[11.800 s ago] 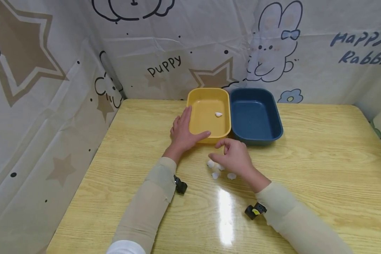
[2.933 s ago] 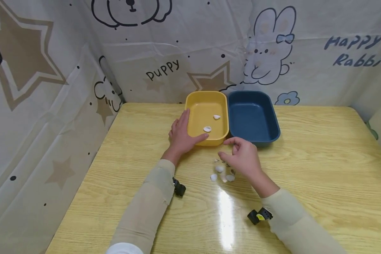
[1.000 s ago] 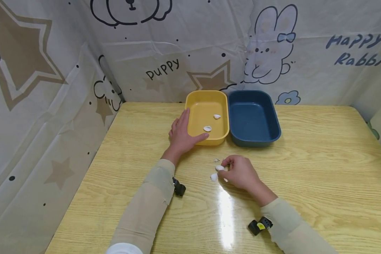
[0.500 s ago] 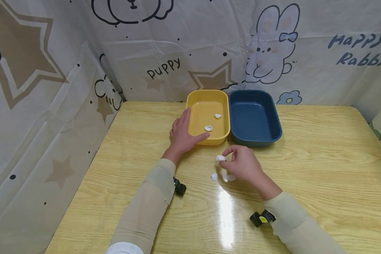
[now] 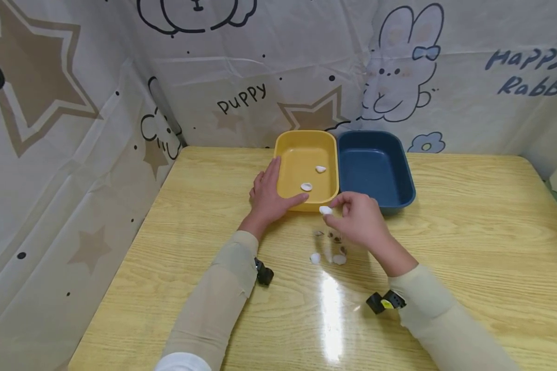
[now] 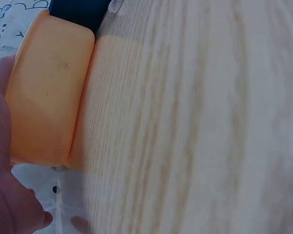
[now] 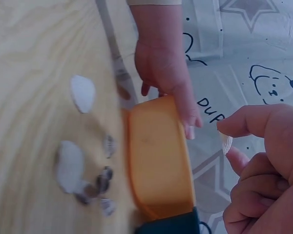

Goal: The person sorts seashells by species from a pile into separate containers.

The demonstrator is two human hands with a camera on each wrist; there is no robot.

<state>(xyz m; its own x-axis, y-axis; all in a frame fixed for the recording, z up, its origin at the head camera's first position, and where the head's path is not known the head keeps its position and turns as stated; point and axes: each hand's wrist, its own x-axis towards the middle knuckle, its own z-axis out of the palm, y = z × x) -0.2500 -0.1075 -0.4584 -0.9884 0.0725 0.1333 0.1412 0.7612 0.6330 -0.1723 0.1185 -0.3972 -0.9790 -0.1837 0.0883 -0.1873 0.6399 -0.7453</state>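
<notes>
A printed sheet (image 5: 241, 67) hangs behind the wood-grain tabletop (image 5: 213, 206). Near the tabletop's far edge stand the blue bin (image 5: 373, 175) and, right beside it on the left, the yellow bin (image 5: 297, 159). The left hand (image 5: 269, 196) rests against the yellow bin, its fingers straight and unclenched along the left wall, the thumb at the near rim. The right hand (image 5: 359, 219) is just in front of the bins, thumb and index finger pinching a white shell (image 5: 325, 210), which is off the tabletop and near the yellow bin's near rim. Inside the yellow bin lie two pale shells (image 5: 306, 186), apart from each other. Two loose shells (image 5: 339, 259) lie on the tabletop; several small dark shells (image 5: 337, 239), slightly blurred, lie between them and the bins.
</notes>
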